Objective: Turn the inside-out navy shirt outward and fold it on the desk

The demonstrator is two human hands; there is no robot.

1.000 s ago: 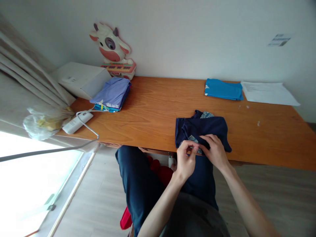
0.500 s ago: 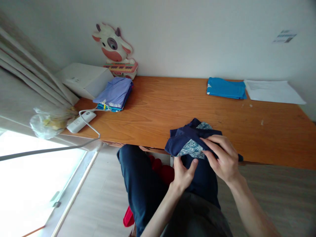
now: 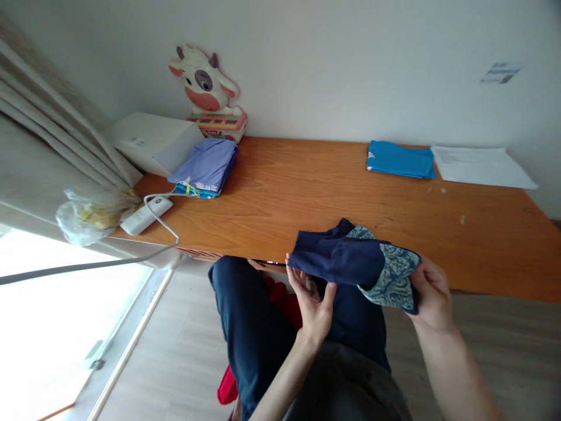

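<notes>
The left hand point(image 3: 312, 304) is under the near edge of a folded navy garment point(image 3: 339, 260), palm up, fingers spread and curled around the cloth's lower left side, thumb pointing up against it. It grips the cloth loosely rather than in a fist. The right hand point(image 3: 432, 292) holds the other end, fingers closed on the garment's right side, where a patterned blue-and-white lining point(image 3: 394, 278) is turned outward. The fingertips of this hand are hidden behind the fabric.

The garment stretches between the two hands, lifted at the front edge of the wooden table point(image 3: 307, 187), partly over the tabletop and partly over the person's lap. Its far edge seems to touch or sit just above the wood; which one cannot be told.

Farther back on the right side of the table lies a folded bright blue cloth point(image 3: 401, 159), with white sheets of paper point(image 3: 480, 165) just beside it. On the far left sits a stack of folded clothes point(image 3: 205, 166), lilac on top, near a white box point(image 3: 153, 140) and a cow-shaped toy point(image 3: 208, 88) against the wall. A white remote point(image 3: 146, 214) and a thin cable point(image 3: 166, 225) lie at the table's left corner, close to a plastic bag point(image 3: 90, 213) on the sill by the curtain point(image 3: 52, 128).
</notes>
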